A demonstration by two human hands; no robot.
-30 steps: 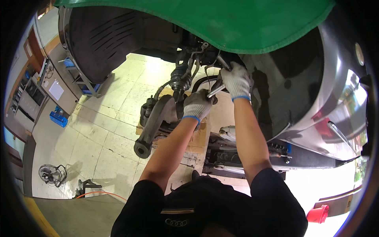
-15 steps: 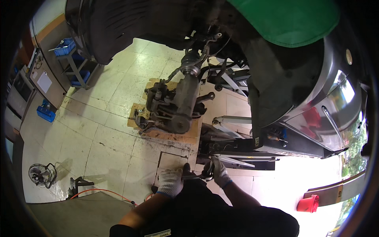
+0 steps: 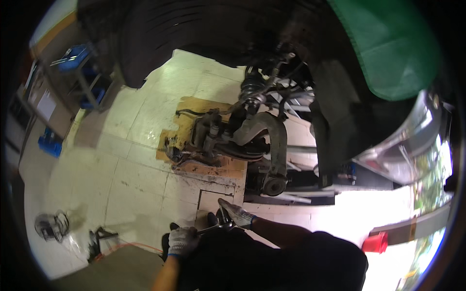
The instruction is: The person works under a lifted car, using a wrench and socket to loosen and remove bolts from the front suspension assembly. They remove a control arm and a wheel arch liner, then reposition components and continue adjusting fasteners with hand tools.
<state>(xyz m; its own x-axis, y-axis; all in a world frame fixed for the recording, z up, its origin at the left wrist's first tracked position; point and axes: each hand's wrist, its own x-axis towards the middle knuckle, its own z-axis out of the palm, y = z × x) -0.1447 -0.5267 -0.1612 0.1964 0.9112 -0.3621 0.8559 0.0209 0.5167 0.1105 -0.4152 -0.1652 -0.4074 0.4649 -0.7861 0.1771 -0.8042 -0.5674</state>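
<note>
In front of my body I hold a metal wrench with both gloved hands. My left hand is closed round its handle end. My right hand grips the head end, where a short shaft-like piece points away from me; blur hides its details. Ahead, a thick curved suspension arm hangs below the raised car, its round joint end nearest me. Behind and left of it, a dirty wheel knuckle and brake assembly is above stained cardboard. Neither hand touches these parts.
A dark wheel-arch liner and a green fender cover are overhead. Lift beams lie at the right. A tool cart and floor fan are left; a red bucket stands right. An orange hose runs low left.
My view has shifted, so the suspension arm appears farther right and lower. Both hands have moved left in the picture with the wrench, the left one also lower; they still grip it.
</note>
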